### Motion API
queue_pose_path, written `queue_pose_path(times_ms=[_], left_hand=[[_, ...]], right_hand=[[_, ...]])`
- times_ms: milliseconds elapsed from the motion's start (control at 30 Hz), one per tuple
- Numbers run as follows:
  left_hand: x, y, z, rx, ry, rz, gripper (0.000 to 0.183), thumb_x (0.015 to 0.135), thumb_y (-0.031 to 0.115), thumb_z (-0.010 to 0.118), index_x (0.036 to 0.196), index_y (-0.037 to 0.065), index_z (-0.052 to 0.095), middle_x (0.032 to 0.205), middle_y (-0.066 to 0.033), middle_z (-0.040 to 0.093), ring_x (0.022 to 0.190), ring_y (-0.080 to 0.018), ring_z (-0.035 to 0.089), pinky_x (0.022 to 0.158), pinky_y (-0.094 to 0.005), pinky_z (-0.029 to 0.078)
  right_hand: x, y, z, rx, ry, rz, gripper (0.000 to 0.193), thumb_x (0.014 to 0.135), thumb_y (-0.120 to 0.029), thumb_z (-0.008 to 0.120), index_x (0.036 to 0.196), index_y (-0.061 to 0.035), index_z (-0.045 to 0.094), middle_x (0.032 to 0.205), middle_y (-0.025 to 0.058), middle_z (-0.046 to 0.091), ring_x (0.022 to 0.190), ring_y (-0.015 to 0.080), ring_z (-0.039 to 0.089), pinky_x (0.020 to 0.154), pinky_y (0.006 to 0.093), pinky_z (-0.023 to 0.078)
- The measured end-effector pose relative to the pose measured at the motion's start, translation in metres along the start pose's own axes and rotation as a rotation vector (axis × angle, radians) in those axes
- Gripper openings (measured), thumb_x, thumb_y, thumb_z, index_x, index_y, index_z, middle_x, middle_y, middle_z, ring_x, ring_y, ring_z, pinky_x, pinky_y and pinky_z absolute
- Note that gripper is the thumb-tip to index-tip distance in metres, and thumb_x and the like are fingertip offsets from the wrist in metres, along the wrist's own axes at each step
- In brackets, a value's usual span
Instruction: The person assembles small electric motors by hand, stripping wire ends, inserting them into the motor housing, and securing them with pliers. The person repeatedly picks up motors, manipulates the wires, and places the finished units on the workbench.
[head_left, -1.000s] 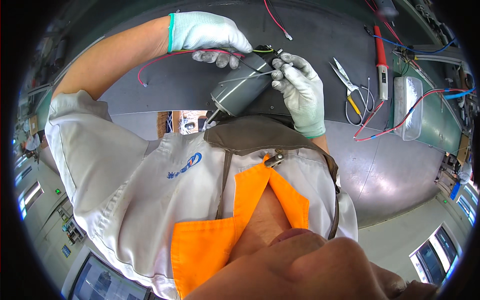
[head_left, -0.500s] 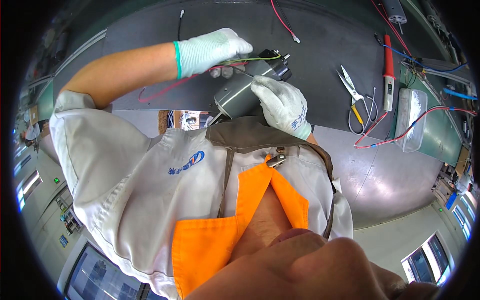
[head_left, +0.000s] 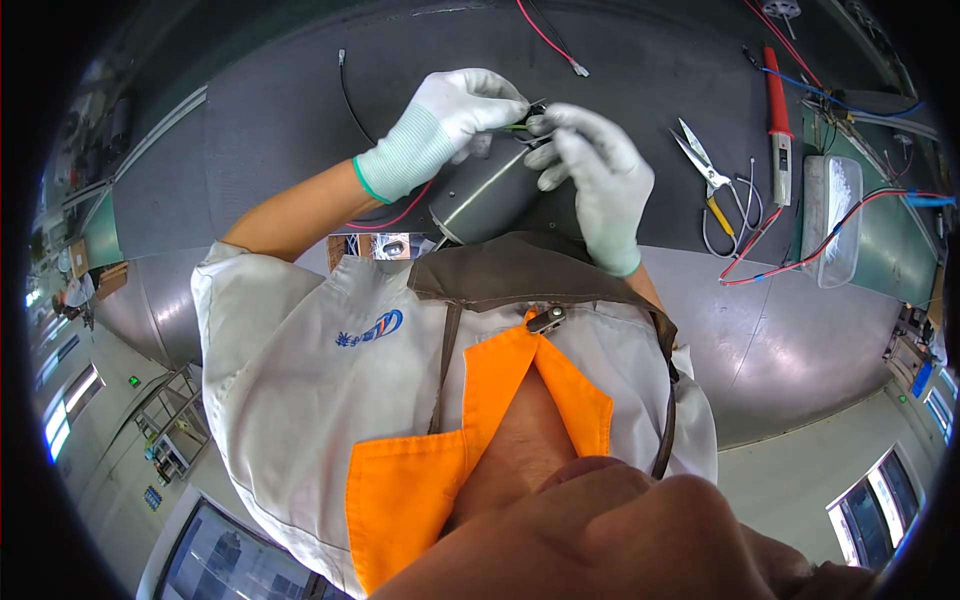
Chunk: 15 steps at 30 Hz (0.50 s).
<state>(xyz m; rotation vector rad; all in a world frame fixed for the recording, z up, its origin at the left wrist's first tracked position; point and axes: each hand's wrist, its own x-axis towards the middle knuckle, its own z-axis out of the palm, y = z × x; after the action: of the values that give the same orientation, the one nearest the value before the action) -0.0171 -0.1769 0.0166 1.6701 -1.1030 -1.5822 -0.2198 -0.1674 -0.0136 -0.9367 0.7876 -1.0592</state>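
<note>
I see the left hand (head_left: 440, 130) and right hand (head_left: 590, 170), both gloved, meeting at twelve o'clock above the grey cylindrical metal motor housing (head_left: 480, 195) on the dark grey surface (head_left: 260, 110). Fingers of both hands are pinched shut on thin green and black wires (head_left: 520, 122) at the housing's top. Silver scissors (head_left: 705, 175) and a red-handled tool (head_left: 778, 110) lie at two o'clock, well apart.

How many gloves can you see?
2. One glove is on the left hand, the other on the right hand, fingertips meeting over the grey cylinder. None else shows.
</note>
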Motion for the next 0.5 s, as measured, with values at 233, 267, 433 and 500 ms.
queue_pose_path(times_ms=[233,267,433,500], left_hand=[[0.009,-0.008,0.017,0.013,0.018,0.102,0.023,0.097,0.019,0.068,0.111,0.001,0.07,0.086,0.0008,0.07,0.058,-0.0007,0.052,0.05,-0.0181,0.041],[0.012,-0.013,0.016,0.024,0.016,0.134,0.022,0.097,0.017,0.067,0.111,0.001,0.07,0.086,0.0003,0.071,0.059,-0.0007,0.052,0.051,-0.0182,0.042],[0.01,-0.014,0.017,0.055,0.003,0.191,0.02,0.097,0.015,0.068,0.109,0.001,0.071,0.086,-0.0011,0.073,0.061,-0.0007,0.055,0.054,-0.019,0.045],[0.012,-0.016,0.018,0.038,-0.017,0.229,0.021,0.096,0.019,0.069,0.107,0.001,0.072,0.084,-0.0008,0.073,0.063,-0.0016,0.058,0.057,-0.021,0.048]], right_hand=[[0.019,-0.014,-0.01,-0.012,0.0,0.117,0.041,0.099,-0.004,0.06,0.138,0.0076,0.055,0.093,0.013,0.074,0.069,0.0113,0.068,0.057,0.0213,0.053],[0.02,-0.015,-0.01,-0.031,-0.011,0.133,0.044,0.098,-0.004,0.06,0.14,0.0073,0.054,0.092,0.0129,0.074,0.068,0.0112,0.067,0.056,0.0213,0.053],[0.022,-0.019,-0.012,-0.071,-0.019,0.159,0.05,0.095,-0.005,0.063,0.142,0.0076,0.052,0.088,0.0129,0.074,0.065,0.0104,0.066,0.054,0.0211,0.052],[0.026,-0.026,-0.015,-0.142,-0.065,0.202,0.052,0.094,-0.006,0.065,0.142,0.0078,0.053,0.087,0.0128,0.074,0.062,0.01,0.064,0.052,0.0211,0.052]])
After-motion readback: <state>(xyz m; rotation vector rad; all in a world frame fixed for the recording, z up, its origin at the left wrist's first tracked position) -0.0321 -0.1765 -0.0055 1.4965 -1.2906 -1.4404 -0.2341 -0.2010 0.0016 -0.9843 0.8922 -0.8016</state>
